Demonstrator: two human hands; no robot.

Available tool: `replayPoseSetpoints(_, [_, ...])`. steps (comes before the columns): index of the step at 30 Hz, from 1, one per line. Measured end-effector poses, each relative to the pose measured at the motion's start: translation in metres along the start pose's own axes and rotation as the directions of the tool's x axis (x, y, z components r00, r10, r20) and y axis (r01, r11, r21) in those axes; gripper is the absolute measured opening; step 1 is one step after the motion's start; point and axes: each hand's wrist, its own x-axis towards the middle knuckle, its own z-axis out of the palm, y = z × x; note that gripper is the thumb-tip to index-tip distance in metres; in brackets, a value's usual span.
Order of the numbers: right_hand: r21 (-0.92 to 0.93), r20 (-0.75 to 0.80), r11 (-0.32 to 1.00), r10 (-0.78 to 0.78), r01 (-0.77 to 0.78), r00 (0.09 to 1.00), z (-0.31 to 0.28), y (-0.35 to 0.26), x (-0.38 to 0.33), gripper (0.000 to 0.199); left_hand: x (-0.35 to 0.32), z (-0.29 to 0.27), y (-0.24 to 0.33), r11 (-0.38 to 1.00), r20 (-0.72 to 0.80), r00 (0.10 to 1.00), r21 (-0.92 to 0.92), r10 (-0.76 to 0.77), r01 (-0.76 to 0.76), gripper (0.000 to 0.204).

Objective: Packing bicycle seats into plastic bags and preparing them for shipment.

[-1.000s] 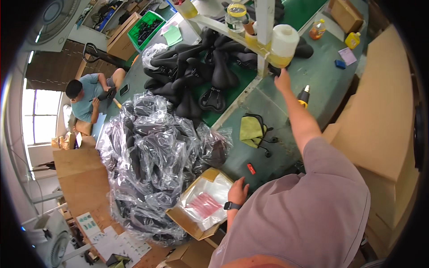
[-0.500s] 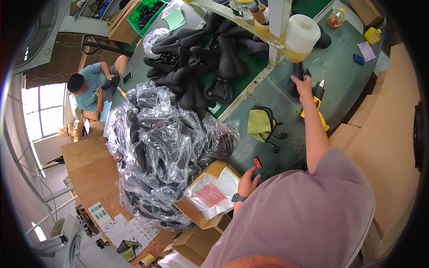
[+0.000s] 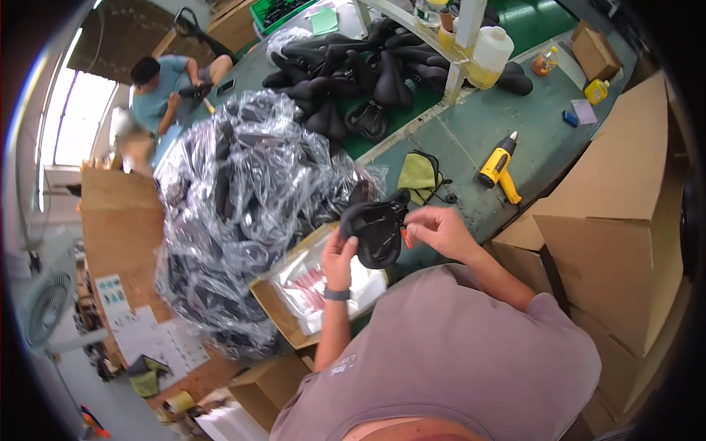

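At centre we see a black saddle (image 3: 375,231) held above the bench (image 3: 471,136) between both hands. The left hand (image 3: 340,257) grips the saddle's edge at 7 o'clock, fingers curled under it and mostly hidden. The right hand (image 3: 435,229) is closed at the saddle's 3 o'clock side, fingertips pinched on a small orange-red object (image 3: 405,237); we cannot make out what it is, as the fingers and saddle cover most of it.

Below the saddle, at 7 o'clock, an open carton (image 3: 283,312) holds clear bags with a pink sheet; the left forearm crosses its near corner. At 9 o'clock a large heap of saddles wrapped in clear film (image 3: 235,220) spreads out; glare hides single pieces. At 12 o'clock loose black saddles (image 3: 353,81) lie on the bench, partly behind a white frame post (image 3: 463,44) and a white jug (image 3: 491,55). At 1 o'clock lie a yellow-green cloth (image 3: 418,175) and, further out at 2 o'clock, a yellow heat gun (image 3: 498,170). Cardboard boxes (image 3: 625,213) at 3 o'clock are cut off by the rim. At 10 o'clock another person (image 3: 163,92) crouches, their hands too small to read.
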Motion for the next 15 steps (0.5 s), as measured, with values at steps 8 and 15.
replayPoseSetpoints(8, [-0.846, 0.238, 0.429, -0.224, 0.315, 0.945, 0.050, 0.086, 0.013, 0.123, -0.047, -0.095, -0.057, 0.905, 0.057, 0.937, -0.248, -0.344, 0.347, 0.032])
replayPoseSetpoints(15, [0.646, 0.431, 0.652, 0.116, -0.396, 0.895, 0.160, 0.105, -0.010, 0.084, -0.161, -0.010, 0.022, 0.982, 0.130, 0.977, -0.110, 0.168, -0.154, 0.054])
